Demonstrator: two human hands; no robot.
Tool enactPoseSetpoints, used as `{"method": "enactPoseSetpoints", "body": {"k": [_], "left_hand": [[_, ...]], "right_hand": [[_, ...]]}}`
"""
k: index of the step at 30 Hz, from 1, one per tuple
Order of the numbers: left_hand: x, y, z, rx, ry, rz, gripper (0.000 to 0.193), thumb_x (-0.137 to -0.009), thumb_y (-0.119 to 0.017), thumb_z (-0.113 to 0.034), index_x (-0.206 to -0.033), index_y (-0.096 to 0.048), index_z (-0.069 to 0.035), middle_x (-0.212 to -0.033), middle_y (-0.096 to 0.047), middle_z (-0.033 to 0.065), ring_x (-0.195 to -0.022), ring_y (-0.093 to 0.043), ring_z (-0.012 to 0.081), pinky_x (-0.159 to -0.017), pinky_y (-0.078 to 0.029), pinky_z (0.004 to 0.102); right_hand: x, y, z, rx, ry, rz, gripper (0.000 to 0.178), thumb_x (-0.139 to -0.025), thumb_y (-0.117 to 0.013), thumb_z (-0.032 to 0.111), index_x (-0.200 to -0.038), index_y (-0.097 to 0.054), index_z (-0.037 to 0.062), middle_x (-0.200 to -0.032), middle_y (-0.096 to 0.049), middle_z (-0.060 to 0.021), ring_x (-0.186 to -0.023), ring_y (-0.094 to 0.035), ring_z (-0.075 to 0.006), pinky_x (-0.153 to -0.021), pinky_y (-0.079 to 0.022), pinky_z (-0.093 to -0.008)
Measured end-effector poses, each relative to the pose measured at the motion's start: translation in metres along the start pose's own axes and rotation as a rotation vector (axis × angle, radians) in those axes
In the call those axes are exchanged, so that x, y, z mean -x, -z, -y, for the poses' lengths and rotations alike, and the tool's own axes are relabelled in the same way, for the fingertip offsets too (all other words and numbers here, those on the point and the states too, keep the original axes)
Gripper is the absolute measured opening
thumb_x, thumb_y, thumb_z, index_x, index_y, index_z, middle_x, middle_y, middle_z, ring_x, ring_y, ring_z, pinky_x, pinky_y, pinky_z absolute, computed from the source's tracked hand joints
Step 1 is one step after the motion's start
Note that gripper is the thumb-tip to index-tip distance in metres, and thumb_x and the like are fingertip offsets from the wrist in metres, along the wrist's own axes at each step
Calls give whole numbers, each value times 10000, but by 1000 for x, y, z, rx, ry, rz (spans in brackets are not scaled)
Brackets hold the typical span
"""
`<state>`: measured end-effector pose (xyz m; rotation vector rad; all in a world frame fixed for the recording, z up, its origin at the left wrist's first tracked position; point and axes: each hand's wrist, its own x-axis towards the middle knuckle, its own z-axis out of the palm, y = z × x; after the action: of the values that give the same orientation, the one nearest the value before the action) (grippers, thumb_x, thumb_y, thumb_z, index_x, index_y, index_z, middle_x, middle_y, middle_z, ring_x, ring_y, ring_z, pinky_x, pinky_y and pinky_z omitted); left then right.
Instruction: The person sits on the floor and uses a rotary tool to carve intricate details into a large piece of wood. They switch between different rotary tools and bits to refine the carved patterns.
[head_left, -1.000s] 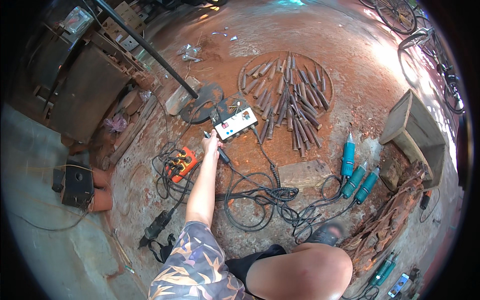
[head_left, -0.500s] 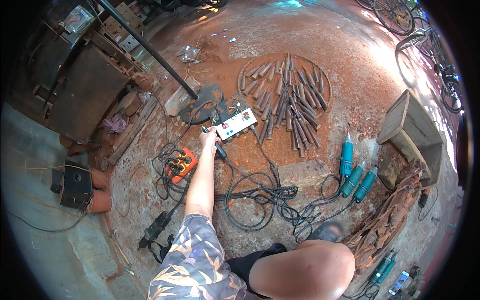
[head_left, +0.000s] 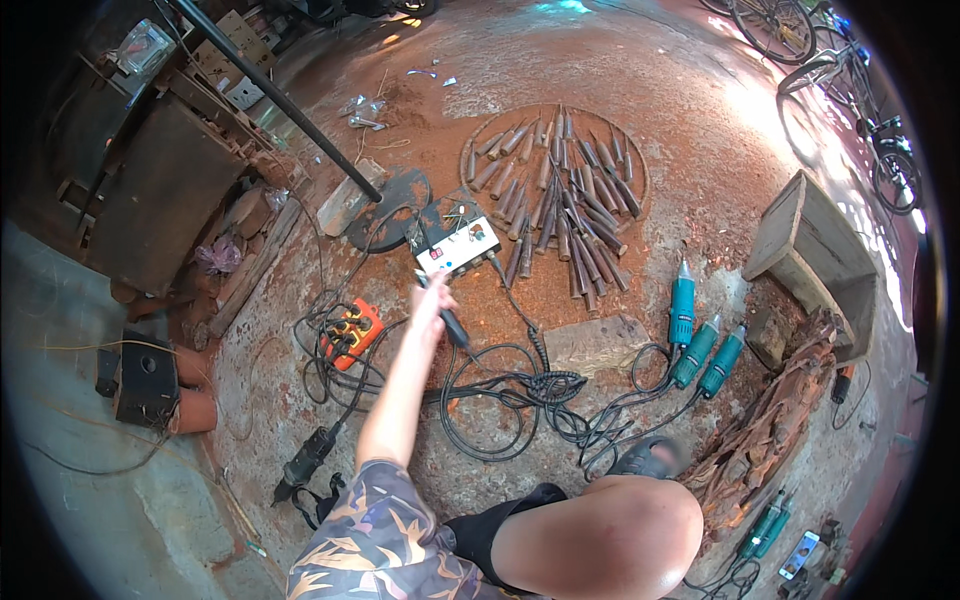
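Note:
My left hand (head_left: 430, 305) reaches forward from the lower left, fingers closed around a black pen-shaped tool (head_left: 456, 328). The tool slants across the hand, its thicker end toward me on the right. My fingertips are close to the front left edge of a white control box (head_left: 458, 248) with a red display and a blue knob; I cannot tell whether they touch it. Beyond the box, dark pointed carving chisels (head_left: 560, 205) lie fanned out on the ground, mostly within a thin ring. My right hand does not show.
An orange power strip (head_left: 352, 333) with plugs sits left of my arm amid tangled black cables (head_left: 480, 430). Teal power tools (head_left: 682, 310) lie on the right near a wooden block (head_left: 596, 345). A wooden box (head_left: 800, 235), rough wood (head_left: 775, 420) and a black pole (head_left: 290, 105) flank the area.
My left hand, with the pen-shaped tool, has shifted from the box's left end to just in front of it, slightly right and nearer me. The whole view has slid a little.

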<state>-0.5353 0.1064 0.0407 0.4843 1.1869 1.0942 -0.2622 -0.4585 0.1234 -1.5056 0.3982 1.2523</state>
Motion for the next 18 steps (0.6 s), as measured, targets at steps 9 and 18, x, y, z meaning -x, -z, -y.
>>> {"method": "enactPoseSetpoints", "body": {"k": [9,18], "left_hand": [[188,-122,105,83,473,391,164,-1067,-634,-236,-1103,-609,-77,-658,-430,-86,-492,-387,25,-495,-401,221],[293,-203,151,-166,383,881,209,-1081,-618,-295,-1130,-589,-94,-731,-453,-62,-579,-422,26,-527,-417,225]], "right_hand": [[-7,-26,20,-56,176,37,451,-1012,-640,73,-1438,-524,-18,-1263,-681,-129,-1110,-678,-189,-947,-556,-331],[-65,-94,58,-231,467,252,480,-986,-687,16,-1441,-538,-23,-1260,-699,-132,-1109,-689,-184,-962,-552,-317]]}}
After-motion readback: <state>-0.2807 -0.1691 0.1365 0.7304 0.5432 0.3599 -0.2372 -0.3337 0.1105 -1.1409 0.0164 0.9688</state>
